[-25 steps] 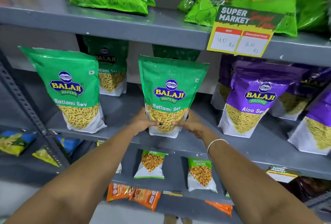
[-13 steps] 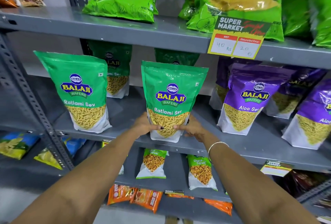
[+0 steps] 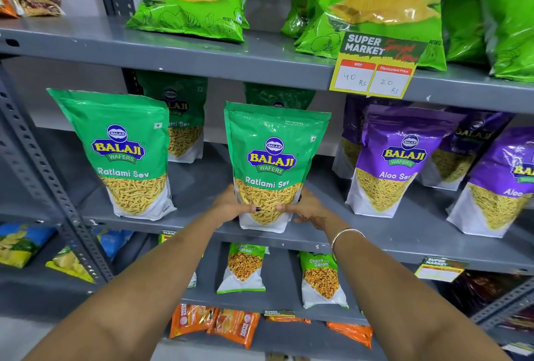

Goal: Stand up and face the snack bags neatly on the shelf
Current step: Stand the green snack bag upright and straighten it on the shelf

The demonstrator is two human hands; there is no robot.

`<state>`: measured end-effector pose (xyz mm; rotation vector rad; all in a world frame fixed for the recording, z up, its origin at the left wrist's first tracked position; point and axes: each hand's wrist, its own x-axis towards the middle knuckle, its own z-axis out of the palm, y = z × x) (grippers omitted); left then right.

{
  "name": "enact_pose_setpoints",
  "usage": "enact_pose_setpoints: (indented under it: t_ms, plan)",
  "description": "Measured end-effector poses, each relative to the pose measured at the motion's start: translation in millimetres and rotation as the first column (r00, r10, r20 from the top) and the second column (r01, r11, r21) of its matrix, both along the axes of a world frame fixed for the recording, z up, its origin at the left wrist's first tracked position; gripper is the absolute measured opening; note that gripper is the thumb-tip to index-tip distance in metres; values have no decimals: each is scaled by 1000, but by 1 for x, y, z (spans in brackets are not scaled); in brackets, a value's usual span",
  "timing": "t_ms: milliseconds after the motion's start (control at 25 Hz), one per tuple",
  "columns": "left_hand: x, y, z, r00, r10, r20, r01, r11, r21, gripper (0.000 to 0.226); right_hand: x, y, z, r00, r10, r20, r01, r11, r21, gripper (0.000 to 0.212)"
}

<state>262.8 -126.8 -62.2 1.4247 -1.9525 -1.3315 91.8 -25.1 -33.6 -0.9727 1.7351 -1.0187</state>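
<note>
Both hands clasp the lower part of a green Ratlami Sev bag (image 3: 274, 164): the left hand (image 3: 234, 204) wraps its left edge, the right hand (image 3: 306, 207) its right, thumbs pressed on the clear window showing thin yellow sev. The bag stands upright, label forward, at the front of the grey middle shelf (image 3: 375, 242). At nine o'clock stands a matching green bag (image 3: 121, 155); at three o'clock, a purple Aloo Sev bag (image 3: 396, 161) holding similar strands.
</note>
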Motion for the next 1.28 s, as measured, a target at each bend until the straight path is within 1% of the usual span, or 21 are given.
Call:
enact_pose_setpoints:
  t_ms: [280, 400, 560, 840, 1120, 1280]
  plan:
    - [1, 1, 1, 1000, 2, 30, -2, 1000, -25, 65, 2, 0, -1, 1000, -11, -24, 12, 1000, 8, 68]
    - [3, 2, 3, 1000, -7, 17, 8, 1000, -25, 65, 2, 1, -3, 999, -17, -43, 18, 1000, 18, 68]
    - [5, 5, 4, 1000, -6, 22, 7, 1000, -30, 66, 4, 3, -3, 999, -17, -44, 18, 999, 43, 69]
    - [6, 11, 7, 999, -16, 40, 18, 998, -53, 66, 5, 4, -2, 999, -16, -46, 18, 999, 37, 72]
    - [7, 15, 9, 998, -22, 53, 24, 999, -44, 68, 7, 7, -3, 1000, -11, -29, 12, 999, 44, 71]
    - [8, 12, 10, 998, -56, 38, 57, 998, -11, 70, 11, 9, 2, 998, -2, -59, 4, 1000, 26, 66]
